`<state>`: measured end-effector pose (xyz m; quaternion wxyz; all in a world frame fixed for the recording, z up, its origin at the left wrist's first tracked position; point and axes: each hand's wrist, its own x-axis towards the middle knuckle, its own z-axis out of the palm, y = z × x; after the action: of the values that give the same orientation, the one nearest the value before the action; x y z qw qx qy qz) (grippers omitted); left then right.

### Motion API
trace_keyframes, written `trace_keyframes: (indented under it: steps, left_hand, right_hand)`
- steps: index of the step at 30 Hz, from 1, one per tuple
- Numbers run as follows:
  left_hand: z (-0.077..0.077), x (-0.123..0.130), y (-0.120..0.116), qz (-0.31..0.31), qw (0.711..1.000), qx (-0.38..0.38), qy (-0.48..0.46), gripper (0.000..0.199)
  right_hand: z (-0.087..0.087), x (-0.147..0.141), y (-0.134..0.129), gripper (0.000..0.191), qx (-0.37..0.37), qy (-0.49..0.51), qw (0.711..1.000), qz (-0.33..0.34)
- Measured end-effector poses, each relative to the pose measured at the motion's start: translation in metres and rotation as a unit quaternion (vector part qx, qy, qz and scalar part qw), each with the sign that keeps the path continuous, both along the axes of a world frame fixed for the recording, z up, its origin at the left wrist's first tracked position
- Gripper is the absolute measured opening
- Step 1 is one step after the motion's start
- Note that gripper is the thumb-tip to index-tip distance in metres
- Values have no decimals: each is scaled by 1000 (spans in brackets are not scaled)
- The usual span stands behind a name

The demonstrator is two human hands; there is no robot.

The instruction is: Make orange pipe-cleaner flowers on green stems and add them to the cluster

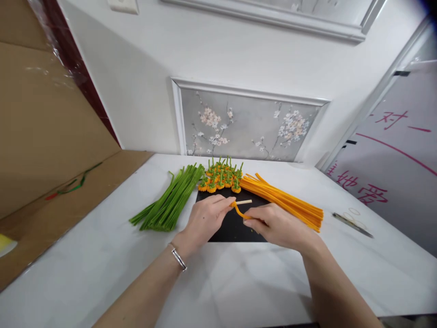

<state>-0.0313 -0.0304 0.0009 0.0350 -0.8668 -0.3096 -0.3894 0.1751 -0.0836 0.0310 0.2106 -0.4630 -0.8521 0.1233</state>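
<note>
White table (239, 284) is stretching below the black mat (227, 230). At mid-frame, the left hand (210, 212) is pinching a stick (244, 202), the right hand (273, 223) grasping an orange strip (240, 212). Green stems (170, 200) are crowding left, pumpkin shapes (220, 180) above, an orange bundle (283, 200) right.

Orange strip (239, 212), pale stick (245, 202); green stems (172, 200); black mat (225, 231); white tabletop (112, 259) (grey-streaked); grey panel (252, 111), pink-white blossoms (210, 117).

Your head-worn camera looks forward and down from above and behind your hands (210, 214), with the white tabletop (218, 282) near and the wall (146, 91) farther off
</note>
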Motion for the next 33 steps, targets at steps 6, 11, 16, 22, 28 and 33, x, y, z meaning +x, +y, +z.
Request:
trace_keyframes:
  steps: [6,11,16,22,28,33]
  left_hand:
    - [0,1,0,-25,999,28,20,18]
    - [-1,3,-1,-73,997,8,-6,17]
    - [-1,5,-4,-100,994,3,-31,14]
    - [2,6,-7,-111,992,20,-61,11]
    - [1,6,-8,-70,993,20,-89,16]
    - [-2,4,-5,3,997,45,-55,17]
  right_hand:
    - [4,1,3,24,72,42,996,-23]
    - [6,4,15,20,121,124,984,-47]
    - [4,10,25,20,91,163,981,-51]
    - [-4,14,32,26,12,122,992,-40]
    - [-10,7,22,28,-28,79,996,-12]
    - [-13,-4,8,36,5,14,1000,18]
